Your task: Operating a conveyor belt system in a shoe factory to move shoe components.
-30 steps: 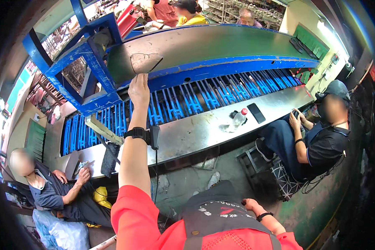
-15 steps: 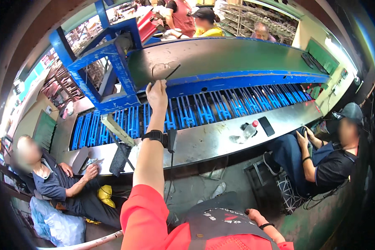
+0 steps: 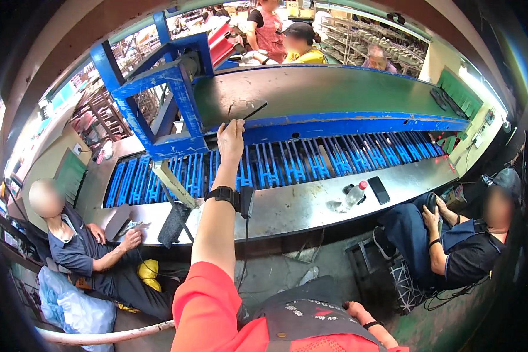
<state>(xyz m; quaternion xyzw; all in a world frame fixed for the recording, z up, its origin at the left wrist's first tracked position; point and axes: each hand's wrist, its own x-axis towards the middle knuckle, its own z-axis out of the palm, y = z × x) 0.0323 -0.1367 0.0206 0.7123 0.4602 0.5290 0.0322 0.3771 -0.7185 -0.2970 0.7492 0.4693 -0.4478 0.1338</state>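
My left hand (image 3: 231, 139) is stretched up and forward to the near edge of a green conveyor belt (image 3: 334, 94). Its fingers are closed on the near edge of a thin, flat grey piece (image 3: 240, 109) that lies on the belt, with a black strip (image 3: 256, 110) beside it. A black watch (image 3: 223, 195) is on that wrist. My right hand (image 3: 352, 305) stays low by my waist against a dark apron. It is mostly hidden, and only the wrist with a black band shows.
A blue roller rack (image 3: 311, 164) runs under the belt, above a metal shelf (image 3: 299, 208) bearing a plastic bottle (image 3: 353, 196) and a dark phone (image 3: 379, 190). Two seated people (image 3: 88, 252) (image 3: 457, 240) flank me. A blue frame (image 3: 170, 100) rises at the left. More people stand beyond the belt.
My head has shifted, so the belt and rack sit more to the right in view. My left hand stays stretched out at the flat piece on the belt edge.
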